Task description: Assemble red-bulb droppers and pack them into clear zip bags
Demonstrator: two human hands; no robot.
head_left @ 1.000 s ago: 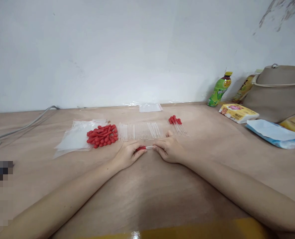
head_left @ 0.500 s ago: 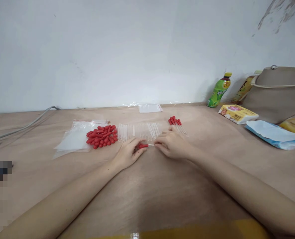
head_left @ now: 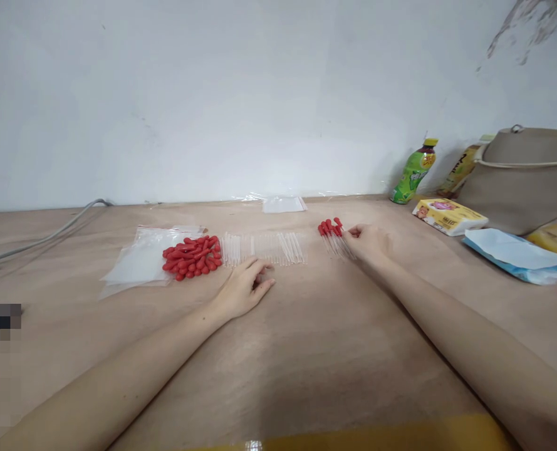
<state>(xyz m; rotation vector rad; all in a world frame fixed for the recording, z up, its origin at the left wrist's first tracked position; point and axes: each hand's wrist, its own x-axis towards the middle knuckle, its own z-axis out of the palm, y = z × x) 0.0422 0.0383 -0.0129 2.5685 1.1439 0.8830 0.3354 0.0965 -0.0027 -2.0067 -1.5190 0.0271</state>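
Observation:
My left hand (head_left: 247, 288) rests on the table, fingers loosely curved and apart, with nothing between them. Just beyond it is a row of clear thin tubes (head_left: 264, 248). A heap of red rubber bulbs (head_left: 192, 257) lies to its left, partly on clear plastic bags (head_left: 140, 257). My right hand (head_left: 365, 241) is at the right side of a small group of red-capped droppers (head_left: 329, 228), thumb and forefinger pinched at a dropper (head_left: 338, 222) whose red bulb points away from me.
A green bottle (head_left: 414, 170), a yellow tissue pack (head_left: 448, 216), a blue-and-white packet (head_left: 517, 254) and a grey-beige bag (head_left: 527, 178) stand or lie at the right. A small bag (head_left: 284, 204) lies by the wall; a cable (head_left: 66, 223) runs at left.
My right hand has moved right and away from me, from beside my left hand to the dropper group. The red-bulbed dropper between the hands has left my left hand, whose fingers now hold nothing.

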